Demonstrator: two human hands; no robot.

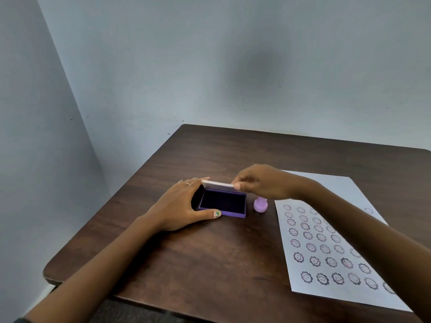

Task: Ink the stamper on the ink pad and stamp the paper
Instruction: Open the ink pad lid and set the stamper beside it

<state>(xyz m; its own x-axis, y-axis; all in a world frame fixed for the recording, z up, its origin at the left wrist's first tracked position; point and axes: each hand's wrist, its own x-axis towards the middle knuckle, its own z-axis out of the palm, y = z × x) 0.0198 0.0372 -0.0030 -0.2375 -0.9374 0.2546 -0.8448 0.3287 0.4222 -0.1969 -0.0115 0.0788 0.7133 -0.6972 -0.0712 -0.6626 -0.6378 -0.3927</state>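
A: What's in the purple ink pad case?
B: One dark pad; the lid is raised at the far edge. Its long axis runs left to right on the tabletop.
A: And the hands?
B: The left hand has a wide grip around the case's left end; the right hand pinches the lid's right corner.
A: The stamper?
B: One, lilac, upright, just right of the pad, beside the one paper, which carries rows of flower-face prints.
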